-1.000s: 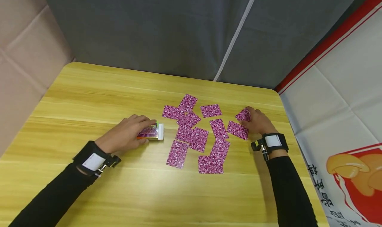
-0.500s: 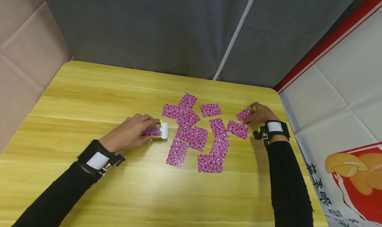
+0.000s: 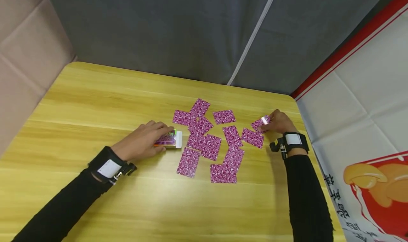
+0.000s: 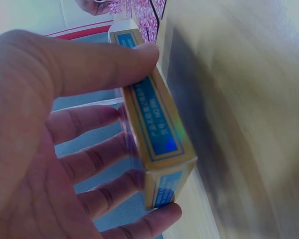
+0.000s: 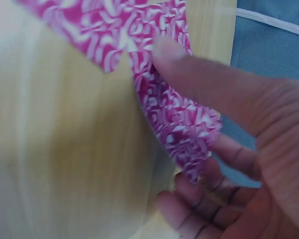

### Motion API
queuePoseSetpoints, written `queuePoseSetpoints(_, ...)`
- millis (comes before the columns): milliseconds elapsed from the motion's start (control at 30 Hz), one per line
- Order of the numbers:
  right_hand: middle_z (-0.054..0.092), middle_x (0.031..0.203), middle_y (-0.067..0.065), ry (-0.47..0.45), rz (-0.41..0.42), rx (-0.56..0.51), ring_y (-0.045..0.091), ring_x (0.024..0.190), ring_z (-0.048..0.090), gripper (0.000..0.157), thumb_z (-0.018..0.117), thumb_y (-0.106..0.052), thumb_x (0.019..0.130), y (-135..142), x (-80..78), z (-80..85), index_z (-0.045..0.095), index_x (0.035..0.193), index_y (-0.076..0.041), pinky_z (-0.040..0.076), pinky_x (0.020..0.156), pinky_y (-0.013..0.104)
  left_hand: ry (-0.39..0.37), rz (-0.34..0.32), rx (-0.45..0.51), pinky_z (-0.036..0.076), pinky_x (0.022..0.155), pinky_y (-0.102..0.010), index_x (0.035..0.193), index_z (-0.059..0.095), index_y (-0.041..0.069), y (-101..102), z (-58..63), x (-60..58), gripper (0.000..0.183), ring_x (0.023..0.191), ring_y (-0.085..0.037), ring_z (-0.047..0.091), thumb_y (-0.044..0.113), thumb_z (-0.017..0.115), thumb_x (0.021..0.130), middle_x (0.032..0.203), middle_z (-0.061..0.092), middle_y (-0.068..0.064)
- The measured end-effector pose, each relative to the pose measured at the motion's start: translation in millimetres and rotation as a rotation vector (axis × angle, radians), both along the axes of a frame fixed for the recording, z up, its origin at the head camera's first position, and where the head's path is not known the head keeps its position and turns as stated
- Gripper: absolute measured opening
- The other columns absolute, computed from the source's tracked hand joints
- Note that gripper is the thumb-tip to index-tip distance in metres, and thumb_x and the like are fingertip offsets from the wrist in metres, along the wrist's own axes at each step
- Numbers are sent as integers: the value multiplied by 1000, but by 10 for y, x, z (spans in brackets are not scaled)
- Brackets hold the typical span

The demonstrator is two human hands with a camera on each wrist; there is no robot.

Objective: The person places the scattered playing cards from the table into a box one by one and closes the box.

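My left hand grips a card box at the left of the spread cards. In the left wrist view the box has a gold edge with blue panels; the thumb presses one narrow side, the fingers the other faces. A white end flap sticks out to the right. At the far right, my right hand pinches a purple-and-white patterned playing card. Seen from the right wrist, that card bows between thumb and fingers. Close by lies another patterned card, partly overlapped in the right wrist view.
Several more playing cards, patterned side up, lie scattered and partly overlapping across the middle of the wooden table. A grey curtain hangs behind the table's back edge. A printed white panel borders the right side.
My left hand has slid a little to the right with the card box. The right hand has shifted slightly right, and the card in its grip now bends and catches a bright glare.
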State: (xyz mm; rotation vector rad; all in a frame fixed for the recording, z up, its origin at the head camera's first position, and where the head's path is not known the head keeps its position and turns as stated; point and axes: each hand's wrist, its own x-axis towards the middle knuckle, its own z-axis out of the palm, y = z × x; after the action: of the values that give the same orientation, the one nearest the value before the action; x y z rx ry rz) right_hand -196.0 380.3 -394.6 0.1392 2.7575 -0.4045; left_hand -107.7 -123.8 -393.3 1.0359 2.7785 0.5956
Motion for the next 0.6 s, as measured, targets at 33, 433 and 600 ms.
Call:
queuePoseSetpoints(33,53,92,21,23,-8,0,31,78,48,65,77,-41,77,-1,19,-8,46,108,8,45,64,39,2,-3,-1,50,93,-52,140,51,9,5,0,-5,66,109,-29,53,28,74,81,132,60,-16)
queuePoseSetpoints(433,63,111,35,215,46,-97,41,92,61,44,62,-16,92,-53,229,44,50,129,5,53,75,54,-21,-16,-4,51,88,-48,141,51,8,37,51,-15,68,105,-28,53,26,75,80,131,61,-15)
queuePoseSetpoints(600,72,96,31,347,168,-96,36,80,66,30,59,-12,94,-203,311,207,65,117,6,54,65,51,-8,-32,-9,51,86,-47,141,49,7,37,60,4,70,104,-27,53,26,75,80,131,61,-15)
